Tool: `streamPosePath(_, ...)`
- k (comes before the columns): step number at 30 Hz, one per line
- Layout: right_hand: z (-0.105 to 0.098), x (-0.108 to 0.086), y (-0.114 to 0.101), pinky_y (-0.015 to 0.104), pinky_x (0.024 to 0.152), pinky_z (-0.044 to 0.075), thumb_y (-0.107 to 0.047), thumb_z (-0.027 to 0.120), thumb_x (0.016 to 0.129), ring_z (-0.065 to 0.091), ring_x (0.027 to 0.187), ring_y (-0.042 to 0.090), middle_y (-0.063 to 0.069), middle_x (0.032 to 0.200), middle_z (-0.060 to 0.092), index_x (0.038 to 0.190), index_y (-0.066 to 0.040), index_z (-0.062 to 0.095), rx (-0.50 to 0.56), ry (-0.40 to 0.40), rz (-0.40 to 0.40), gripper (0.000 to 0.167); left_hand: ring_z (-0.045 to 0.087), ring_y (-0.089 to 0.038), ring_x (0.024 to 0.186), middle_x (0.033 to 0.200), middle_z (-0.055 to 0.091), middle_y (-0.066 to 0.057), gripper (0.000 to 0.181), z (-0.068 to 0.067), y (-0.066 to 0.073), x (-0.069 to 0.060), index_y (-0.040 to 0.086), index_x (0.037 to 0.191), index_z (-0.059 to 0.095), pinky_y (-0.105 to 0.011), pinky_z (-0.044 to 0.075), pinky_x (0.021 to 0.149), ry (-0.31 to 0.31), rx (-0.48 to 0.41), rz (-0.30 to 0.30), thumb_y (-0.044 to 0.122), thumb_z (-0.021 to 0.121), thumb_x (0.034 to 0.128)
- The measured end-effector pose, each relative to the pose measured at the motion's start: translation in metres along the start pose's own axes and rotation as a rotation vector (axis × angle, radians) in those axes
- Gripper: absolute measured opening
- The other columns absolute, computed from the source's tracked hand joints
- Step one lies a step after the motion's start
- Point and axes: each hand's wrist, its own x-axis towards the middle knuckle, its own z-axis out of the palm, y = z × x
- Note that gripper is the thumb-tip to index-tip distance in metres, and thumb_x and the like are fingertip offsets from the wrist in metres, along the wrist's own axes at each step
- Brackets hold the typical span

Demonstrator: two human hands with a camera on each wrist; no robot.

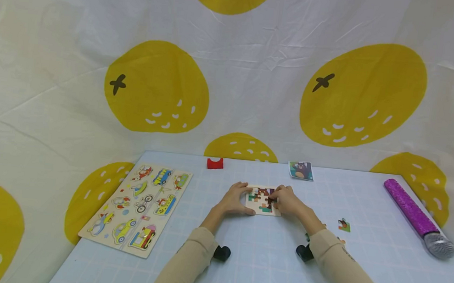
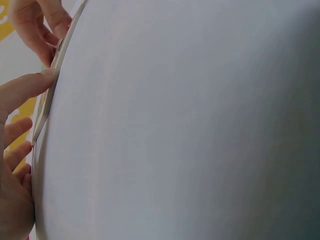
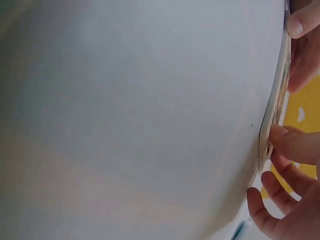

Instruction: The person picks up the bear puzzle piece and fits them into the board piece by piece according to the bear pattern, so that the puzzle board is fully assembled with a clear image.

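Observation:
A small jigsaw board (image 1: 275, 212), partly filled with brown, green and white pieces, lies on the table in the head view. My left hand (image 1: 234, 200) grips its left side, thumb along the near edge and fingers by the far left corner. Over the right part of the board, my right hand (image 1: 288, 200) pinches a dark brown puzzle piece (image 1: 270, 202) against it; the fingers hide most of that piece. The left wrist view shows the left thumb (image 2: 32, 89) on the board's edge. In the right wrist view, the right thumb (image 3: 295, 146) touches the board's corner area.
Loose puzzle pieces (image 1: 344, 225) lie right of the board, some partly hidden by the right forearm. A picture card (image 1: 301, 170) and a red notched block (image 1: 215, 164) sit at the back. A wooden vehicle puzzle (image 1: 148, 216) lies left, a purple microphone (image 1: 412, 209) right.

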Motion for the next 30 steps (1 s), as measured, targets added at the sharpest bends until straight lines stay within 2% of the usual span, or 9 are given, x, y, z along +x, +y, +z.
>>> streamPosePath(5, -0.001, 0.001, 0.003, 0.048, 0.091, 0.043, 0.003, 0.065, 0.083, 0.052, 0.100, 0.032, 0.017, 0.108, 0.059, 0.111, 0.002, 0.067, 0.039, 0.017, -0.015, 0.028, 0.025, -0.028, 0.139, 0.148, 0.038, -0.008, 0.077, -0.001, 0.001, 0.000, 0.014, 0.136, 0.051, -0.049, 0.026, 0.110, 0.005, 0.005, 0.004, 0.046, 0.077, 0.0708)
streamPosePath(10, -0.004, 0.000, 0.005, 0.049, 0.089, 0.044, -0.002, 0.067, 0.082, 0.053, 0.099, 0.034, 0.019, 0.106, 0.058, 0.110, 0.003, 0.067, 0.067, 0.049, -0.005, 0.028, 0.025, -0.028, 0.139, 0.147, 0.038, -0.009, 0.077, -0.001, 0.000, 0.000, 0.014, 0.136, 0.051, -0.049, 0.026, 0.110, 0.009, 0.002, 0.010, 0.046, 0.078, 0.0703)
streamPosePath(14, -0.003, -0.001, 0.004, 0.046, 0.085, 0.045, -0.005, 0.068, 0.083, 0.052, 0.096, 0.033, 0.018, 0.106, 0.058, 0.110, 0.003, 0.067, 0.025, 0.051, -0.001, 0.028, 0.025, -0.029, 0.139, 0.147, 0.038, -0.009, 0.078, -0.001, 0.000, 0.000, 0.014, 0.136, 0.051, -0.049, 0.026, 0.110, 0.010, -0.009, 0.011, 0.045, 0.078, 0.0699)
streamPosePath(17, -0.002, -0.002, 0.004, 0.045, 0.083, 0.044, -0.005, 0.066, 0.084, 0.050, 0.095, 0.032, 0.016, 0.107, 0.058, 0.111, 0.003, 0.066, -0.021, 0.039, -0.026, 0.028, 0.025, -0.029, 0.139, 0.148, 0.038, -0.009, 0.078, -0.001, 0.000, -0.001, 0.014, 0.136, 0.051, -0.050, 0.026, 0.110, 0.009, -0.018, 0.010, 0.045, 0.078, 0.0698)
streamPosePath(19, 0.000, -0.002, 0.005, 0.045, 0.084, 0.045, -0.003, 0.065, 0.085, 0.050, 0.096, 0.032, 0.016, 0.107, 0.057, 0.113, 0.003, 0.066, 0.001, 0.036, -0.040, 0.029, 0.025, -0.030, 0.139, 0.147, 0.038, -0.010, 0.078, -0.001, 0.000, -0.001, 0.013, 0.136, 0.051, -0.050, 0.026, 0.110, 0.008, -0.021, 0.014, 0.045, 0.078, 0.0699)
streamPosePath(26, 0.001, -0.005, 0.016, 0.047, 0.086, 0.047, -0.003, 0.068, 0.082, 0.055, 0.096, 0.030, 0.017, 0.108, 0.061, 0.114, 0.004, 0.064, 0.213, 0.091, -0.014, 0.032, 0.025, -0.029, 0.139, 0.147, 0.038, -0.010, 0.078, 0.000, 0.000, -0.001, 0.014, 0.136, 0.051, -0.050, 0.026, 0.110, 0.007, -0.016, 0.011, 0.045, 0.078, 0.0701)
streamPosePath(30, -0.002, -0.005, 0.023, 0.049, 0.089, 0.046, -0.012, 0.074, 0.080, 0.054, 0.103, 0.035, 0.022, 0.120, 0.057, 0.123, 0.004, 0.056, 0.253, 0.104, 0.025, 0.050, 0.025, -0.029, 0.139, 0.147, 0.038, -0.009, 0.077, 0.001, 0.001, 0.000, 0.014, 0.136, 0.051, -0.050, 0.026, 0.110, 0.015, -0.019, 0.001, 0.045, 0.078, 0.0701)
